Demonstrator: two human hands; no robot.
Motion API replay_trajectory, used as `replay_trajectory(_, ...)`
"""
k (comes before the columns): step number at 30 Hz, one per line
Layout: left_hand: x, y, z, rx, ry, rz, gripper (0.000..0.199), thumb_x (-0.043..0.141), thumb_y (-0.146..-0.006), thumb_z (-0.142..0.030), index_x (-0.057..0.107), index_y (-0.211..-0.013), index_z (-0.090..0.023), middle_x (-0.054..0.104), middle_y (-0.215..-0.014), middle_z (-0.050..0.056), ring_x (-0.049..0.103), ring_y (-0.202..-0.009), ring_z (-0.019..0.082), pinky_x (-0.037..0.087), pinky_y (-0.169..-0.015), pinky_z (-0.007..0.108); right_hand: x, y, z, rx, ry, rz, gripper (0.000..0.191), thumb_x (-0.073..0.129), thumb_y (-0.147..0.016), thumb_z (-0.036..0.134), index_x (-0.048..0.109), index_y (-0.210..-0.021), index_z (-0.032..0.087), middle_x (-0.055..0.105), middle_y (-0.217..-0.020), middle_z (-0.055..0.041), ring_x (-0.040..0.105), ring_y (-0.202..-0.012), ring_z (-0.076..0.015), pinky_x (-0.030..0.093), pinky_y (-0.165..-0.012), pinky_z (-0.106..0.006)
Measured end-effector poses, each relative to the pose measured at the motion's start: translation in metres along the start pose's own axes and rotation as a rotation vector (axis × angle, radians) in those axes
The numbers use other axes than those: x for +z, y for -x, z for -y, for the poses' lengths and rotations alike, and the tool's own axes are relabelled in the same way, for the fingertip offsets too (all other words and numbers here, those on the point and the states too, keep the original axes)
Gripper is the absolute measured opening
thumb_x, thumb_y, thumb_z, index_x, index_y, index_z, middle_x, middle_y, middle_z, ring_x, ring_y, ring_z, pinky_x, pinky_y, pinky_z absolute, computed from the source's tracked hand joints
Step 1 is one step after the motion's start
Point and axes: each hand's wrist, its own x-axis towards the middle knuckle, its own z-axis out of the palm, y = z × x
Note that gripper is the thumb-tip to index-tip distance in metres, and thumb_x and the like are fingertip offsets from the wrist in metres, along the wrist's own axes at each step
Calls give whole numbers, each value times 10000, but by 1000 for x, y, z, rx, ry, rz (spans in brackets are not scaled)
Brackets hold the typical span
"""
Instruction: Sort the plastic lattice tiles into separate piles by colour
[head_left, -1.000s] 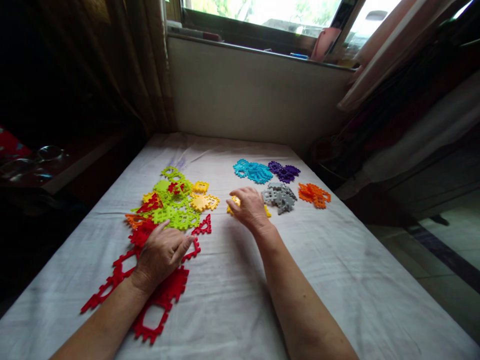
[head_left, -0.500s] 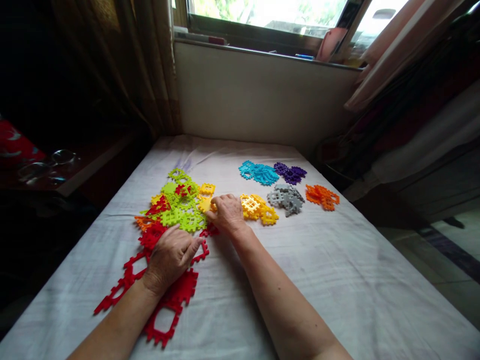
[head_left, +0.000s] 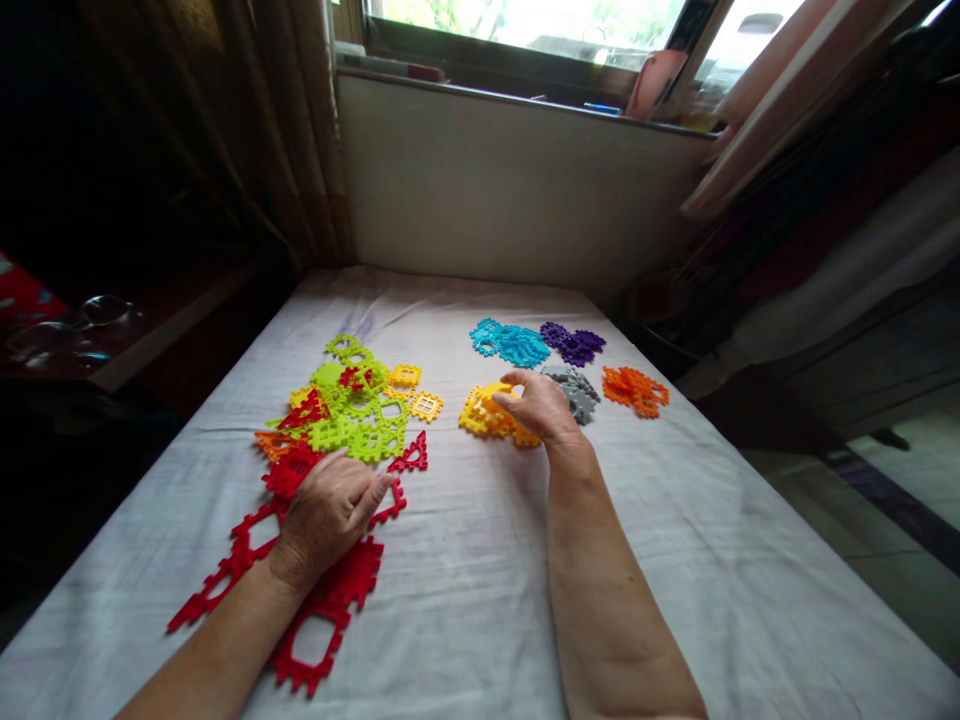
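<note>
My left hand (head_left: pixel 330 505) lies flat over the red interlocking plastic pieces (head_left: pixel 349 580), fingers outstretched, hiding part of them. Just beyond it are a lime-green heap of toothed pieces (head_left: pixel 367 440) and a red triangular piece (head_left: pixel 412 453). Over the yellow pile (head_left: pixel 484 415) is my right hand (head_left: pixel 540 405), thumb and index finger apart at the pile's top; its other fingers are partly hidden. Two yellow square pieces (head_left: pixel 427 405) sit at the right side of the green heap.
Blue pieces (head_left: pixel 521 346), purple pieces (head_left: pixel 577 345), grey pieces (head_left: pixel 576 392) and orange pieces (head_left: pixel 636 390) lie in separate piles on the white cloth (head_left: pixel 675 560). Eyeglasses (head_left: pixel 105 310) rest on a dark surface at the left. A wall (head_left: pixel 487 180) stands behind the far edge.
My right hand has moved right, from the green heap's edge to the yellow pile. The solid yellow piece it was at has left the heap's edge. My left hand stays on the red pieces.
</note>
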Motion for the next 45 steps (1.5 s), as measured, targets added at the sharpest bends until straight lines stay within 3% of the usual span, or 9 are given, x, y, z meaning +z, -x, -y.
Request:
replay_trajectory(5,1,1,1,-19,21,11,479,410,-1004,-382,524,-573,-209,548,-571,-28,503,-577,127,436,-899,333,-2,-1,-7,34,-3,63,363,693,-782,308,731,-1140,259,730,-1144,-57,653,-1044,-247,465,-947,-365)
replay_trajectory(10,0,0,0,-14,24,4,471,411,-1001,-371,526,-574,-208,529,-562,-36,489,-565,122,432,-899,333,-5,-1,-5,10,6,41,352,632,-820,283,724,-1158,250,728,-1129,-65,645,-1027,-237,465,-917,-354)
replay_trajectory(14,0,0,0,4,6,6,465,405,-1004,-367,532,-586,-207,534,-566,-36,495,-567,122,431,-900,330,7,2,19,-141,50,-16,304,566,-884,287,721,-1142,238,690,-1241,-74,578,-1173,-249,420,-994,-377)
replay_trajectory(18,2,2,2,13,-17,-2,466,400,-1009,-377,546,-601,-205,541,-571,-37,500,-569,121,429,-903,332,34,10,56,-332,108,25,345,570,-905,354,674,-1218,251,653,-1309,-80,444,-1337,-289,337,-1074,-462)
replay_trajectory(23,4,2,2,22,-15,-26,469,410,-1010,-381,528,-592,-202,527,-563,-41,486,-560,117,430,-871,320,58,20,78,-348,181,129,366,543,-913,404,667,-1216,240,650,-1306,-97,332,-1428,-328,179,-1138,-561)
replay_trajectory(27,4,1,2,16,-17,-23,489,392,-1016,-392,524,-584,-204,516,-551,-43,464,-543,115,426,-867,321,61,20,77,-342,199,146,306,521,-911,340,703,-1133,234,692,-1234,-98,406,-1368,-306,191,-1125,-535)
replay_trajectory(32,3,1,0,16,-7,-22,480,399,-1013,-391,538,-592,-206,537,-562,-39,483,-559,121,424,-866,327,45,12,63,-303,159,45,344,557,-897,375,677,-1195,252,674,-1283,-80,407,-1349,-290,218,-1102,-511)
replay_trajectory(36,3,0,0,23,-4,-39,475,408,-1012,-379,531,-587,-205,526,-552,-42,471,-542,118,426,-848,322,36,6,46,-218,185,14,307,566,-893,374,707,-1131,241,687,-1241,-102,437,-1287,-293,250,-1060,-499)
replay_trajectory(45,2,0,-2,2,4,-17,485,391,-1012,-384,537,-584,-208,535,-551,-35,467,-542,123,432,-860,334,38,3,34,-188,194,3,301,569,-877,379,726,-1102,256,684,-1242,-95,412,-1286,-305,244,-1054,-523)
